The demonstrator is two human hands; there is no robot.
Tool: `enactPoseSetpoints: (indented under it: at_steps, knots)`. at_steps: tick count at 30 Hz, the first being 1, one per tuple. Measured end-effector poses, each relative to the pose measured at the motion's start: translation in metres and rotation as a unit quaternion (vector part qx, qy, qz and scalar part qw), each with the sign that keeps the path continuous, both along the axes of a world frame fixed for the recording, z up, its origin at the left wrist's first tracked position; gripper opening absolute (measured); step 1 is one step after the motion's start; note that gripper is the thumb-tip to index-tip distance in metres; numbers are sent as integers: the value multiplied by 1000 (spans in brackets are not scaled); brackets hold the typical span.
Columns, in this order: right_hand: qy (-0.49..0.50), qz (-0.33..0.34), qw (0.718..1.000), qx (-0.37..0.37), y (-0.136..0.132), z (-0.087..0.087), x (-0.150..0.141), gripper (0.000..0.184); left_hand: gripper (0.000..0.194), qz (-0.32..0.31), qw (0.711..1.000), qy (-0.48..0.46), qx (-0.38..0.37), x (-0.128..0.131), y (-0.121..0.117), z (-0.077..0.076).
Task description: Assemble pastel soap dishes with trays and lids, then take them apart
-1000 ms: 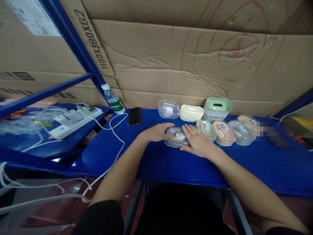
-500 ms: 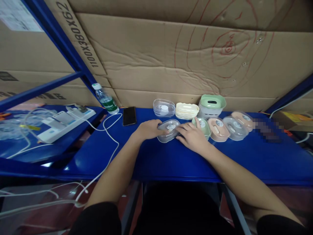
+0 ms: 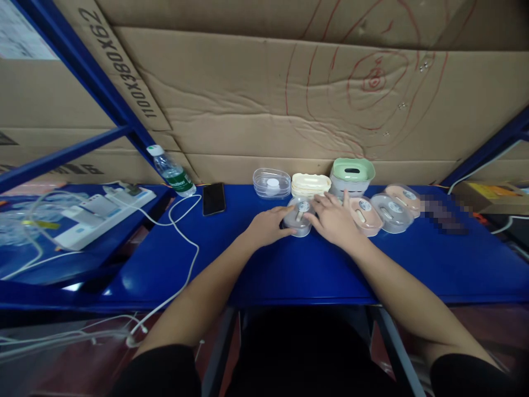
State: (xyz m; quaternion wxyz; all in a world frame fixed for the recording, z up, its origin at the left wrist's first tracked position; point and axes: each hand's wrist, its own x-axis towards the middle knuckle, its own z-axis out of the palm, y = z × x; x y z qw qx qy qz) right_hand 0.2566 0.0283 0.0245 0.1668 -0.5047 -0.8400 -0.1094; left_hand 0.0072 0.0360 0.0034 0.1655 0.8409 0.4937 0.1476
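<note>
A grey soap box (image 3: 298, 220) with a clear lid and a round label lies on the blue table, turned almost lengthwise. My left hand (image 3: 268, 226) holds its left side, thumb at the near edge and fingers at the far edge. Against its right side rests my right hand (image 3: 335, 221), thumb and index finger on the box and the other fingers fanned out. That hand covers the place where a green soap box stood. To the right stand a pink soap box (image 3: 366, 218), another grey soap box (image 3: 393, 214) and a second pink one (image 3: 407, 199).
Behind are clear lids (image 3: 271, 183), stacked cream trays (image 3: 311, 183) and green-and-grey box bases (image 3: 353, 170). A phone (image 3: 214, 198), a water bottle (image 3: 176, 175), a white cable (image 3: 194, 259) and a power strip (image 3: 105, 218) are on the left. Cardboard (image 3: 231, 88) walls the back.
The grey soap box has turned more lengthwise and shifted right toward the row. Both hands have closed in around it, and my right hand now covers the green box's place. The view has shifted slightly.
</note>
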Motion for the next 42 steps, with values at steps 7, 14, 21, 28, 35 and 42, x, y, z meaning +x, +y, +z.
enactPoseSetpoints:
  at_steps: [7,14,21,28,35,42]
  knots:
    - [-7,-66,997,35,49,28,18,46,86,58,991,111,36,32,-15,8]
    - [-76,-92,993,-5,80,35,7,36,93,93,986,120,65,47,-20,-2]
    - [-88,-100,991,-3,85,33,2,33,124,100,991,69,48,38,-19,-3]
    - [-5,-64,997,33,56,31,7,32,125,118,988,-59,83,16,-6,-2]
    - [229,175,957,-41,-7,15,14,27,145,36,932,-274,235,-5,4,0]
    - [367,289,880,-86,-16,-2,-3,12,154,-36,879,-450,156,13,2,-20]
